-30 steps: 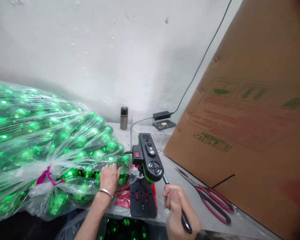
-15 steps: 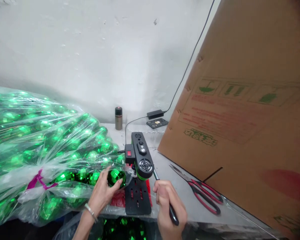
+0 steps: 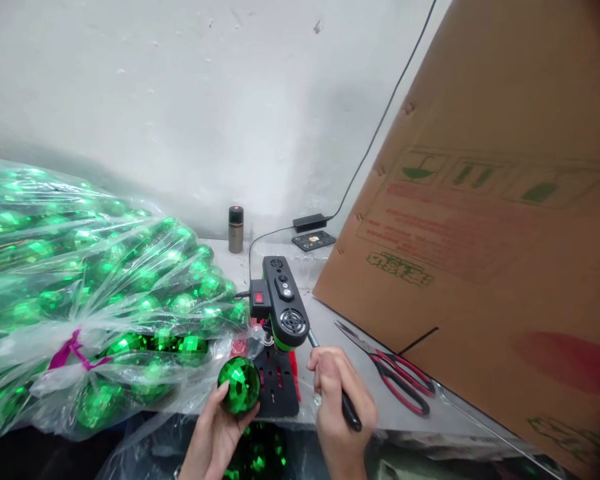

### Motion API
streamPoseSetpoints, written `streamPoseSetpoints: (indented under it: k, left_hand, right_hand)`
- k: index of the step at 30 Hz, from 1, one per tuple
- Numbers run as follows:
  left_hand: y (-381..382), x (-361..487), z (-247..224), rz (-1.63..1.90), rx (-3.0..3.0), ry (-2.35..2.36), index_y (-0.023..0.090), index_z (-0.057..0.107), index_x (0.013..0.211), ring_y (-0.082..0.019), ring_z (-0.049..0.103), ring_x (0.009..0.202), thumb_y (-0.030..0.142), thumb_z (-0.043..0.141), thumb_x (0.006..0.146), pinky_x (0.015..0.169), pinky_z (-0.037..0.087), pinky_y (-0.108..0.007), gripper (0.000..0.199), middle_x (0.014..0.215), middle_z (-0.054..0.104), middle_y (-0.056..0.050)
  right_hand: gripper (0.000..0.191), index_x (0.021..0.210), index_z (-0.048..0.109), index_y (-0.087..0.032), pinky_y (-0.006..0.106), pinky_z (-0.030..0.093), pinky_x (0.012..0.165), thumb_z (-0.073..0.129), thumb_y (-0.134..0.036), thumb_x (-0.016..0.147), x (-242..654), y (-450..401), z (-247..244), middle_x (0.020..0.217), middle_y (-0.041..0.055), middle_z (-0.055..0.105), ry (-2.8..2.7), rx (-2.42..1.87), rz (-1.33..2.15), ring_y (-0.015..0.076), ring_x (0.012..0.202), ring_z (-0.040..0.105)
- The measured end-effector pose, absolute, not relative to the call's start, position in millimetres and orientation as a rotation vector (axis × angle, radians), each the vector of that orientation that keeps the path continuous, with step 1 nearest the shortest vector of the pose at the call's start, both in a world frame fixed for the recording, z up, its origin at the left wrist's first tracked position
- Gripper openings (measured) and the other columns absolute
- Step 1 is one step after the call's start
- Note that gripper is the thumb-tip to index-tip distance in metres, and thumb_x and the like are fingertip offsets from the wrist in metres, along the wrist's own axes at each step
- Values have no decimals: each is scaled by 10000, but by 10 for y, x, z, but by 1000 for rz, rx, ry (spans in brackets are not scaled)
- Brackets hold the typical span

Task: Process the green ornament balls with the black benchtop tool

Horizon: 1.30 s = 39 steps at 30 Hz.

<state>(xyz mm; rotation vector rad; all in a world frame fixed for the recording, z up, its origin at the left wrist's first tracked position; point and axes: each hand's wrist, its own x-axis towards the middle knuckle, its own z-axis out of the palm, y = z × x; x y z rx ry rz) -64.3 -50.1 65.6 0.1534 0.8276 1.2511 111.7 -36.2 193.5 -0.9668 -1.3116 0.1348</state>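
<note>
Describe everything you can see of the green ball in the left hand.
The green ball is round and covered in small flat facets, glossy like mirrored plastic or foil, with bright and near-black patches. No dent, cap or loop shows on the visible side. The left hand holds it from below, thumb at its left side and a fingertip at its lower right. In view it sits beside the slotted black plate, overlapping its left edge; whether they touch I can't tell.

Cardboard box (image 3: 480,247), scissors (image 3: 387,367), phone (image 3: 313,240), capped bottle (image 3: 236,233)
</note>
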Motion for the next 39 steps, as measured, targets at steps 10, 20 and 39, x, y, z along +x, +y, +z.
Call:
streamPoseSetpoints:
  k: [10, 20, 39]
  left_hand:
    - [-221, -361, 492, 1321, 705, 1280, 276, 565, 1503, -348, 732, 1371, 697, 625, 998, 1071, 658, -517, 660, 1503, 741, -138]
    - [-124, -161, 131, 1408, 1514, 1521, 194, 567, 1477, -427, 607, 1484, 483, 780, 879, 1239, 501, -649, 697, 1529, 654, -215]
    - [-5, -18, 83, 1315, 1581, 1405, 196, 665, 1356, -440, 718, 1351, 422, 871, 724, 1178, 548, -689, 702, 1409, 763, -206]
  right_hand:
    - [354, 793, 546, -234, 242, 405, 528, 502, -208, 1143, 1152, -361, 2118, 682, -41, 544, -1348, -1011, 188, 103, 558, 507]
    - [336, 815, 563, -229, 254, 414, 529, 482, -186, 1138, 1191, -389, 2019, 698, -23, 560, -1405, -968, 162, 117, 576, 535]
    - [261, 898, 586, -234, 239, 403, 522, 490, -112, 1107, 1219, -436, 1816, 776, -9, 623, -1407, -959, 182, 109, 573, 518]
